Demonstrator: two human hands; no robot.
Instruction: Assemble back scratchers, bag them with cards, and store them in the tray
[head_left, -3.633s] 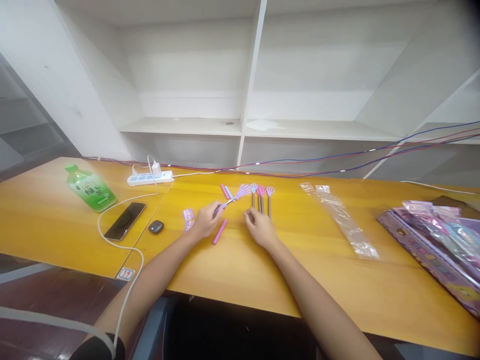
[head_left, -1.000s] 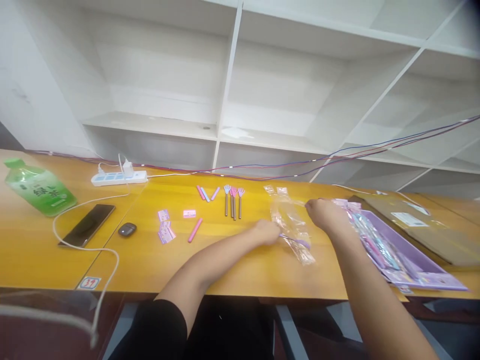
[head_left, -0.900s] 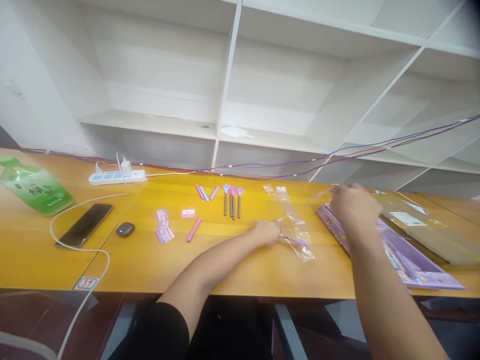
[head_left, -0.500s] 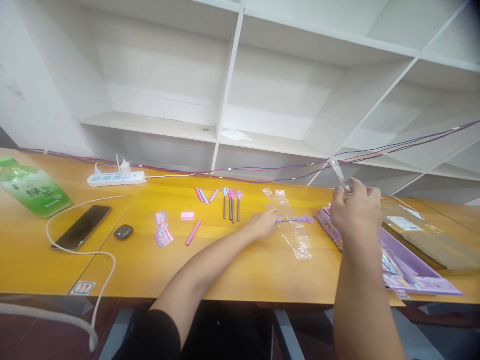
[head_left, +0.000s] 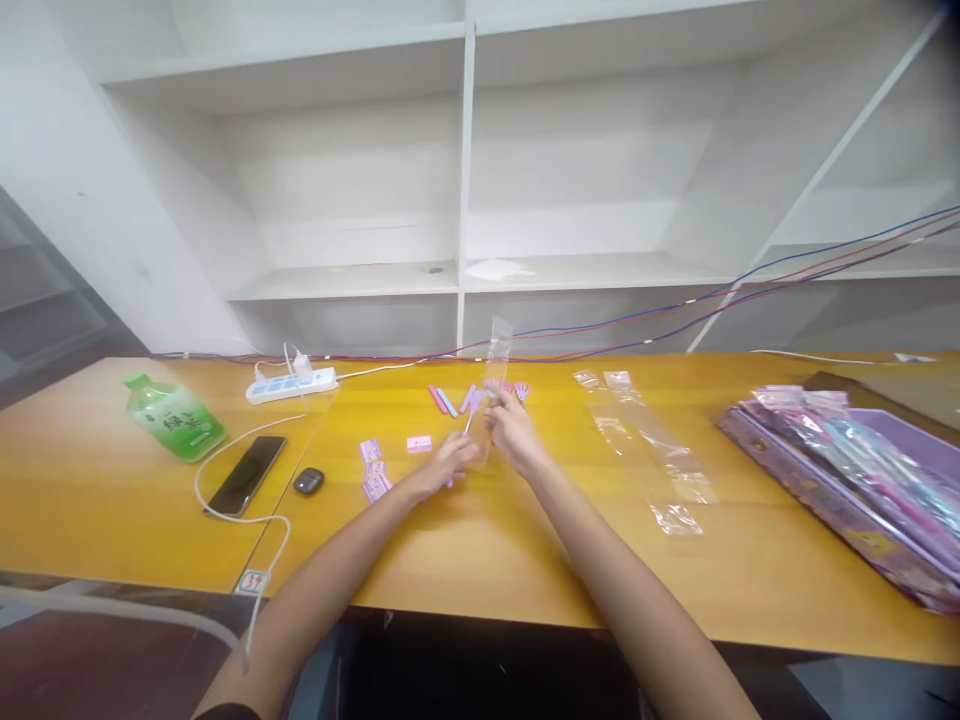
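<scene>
My left hand (head_left: 448, 465) is closed around a small purple back scratcher (head_left: 470, 420), its thin metal shaft pointing up and away from me. A clear plastic sleeve (head_left: 499, 345) stands upright from the pinched fingers of my right hand (head_left: 511, 428), close to the scratcher's purple head. Just behind my hands lie more back scratchers (head_left: 522, 391), partly covered by the right hand. Pink, blue and purple handle tubes (head_left: 442, 400) lie to their left. A pink printed card (head_left: 418, 444) and a few purple cards (head_left: 374, 472) rest left of my left hand.
Several empty clear sleeves (head_left: 652, 440) lie to the right. Beyond them is a purple patterned box (head_left: 832, 510) with packaged items (head_left: 862, 440) on it. A green bottle (head_left: 176, 418), phone (head_left: 246, 476), black earbud case (head_left: 308, 481), white cable and power strip (head_left: 292, 385) occupy the left.
Both hands have come together near the middle: the left brought the purple scratcher leftward, the right carried the clear sleeve over from the box. The camera view has shifted.
</scene>
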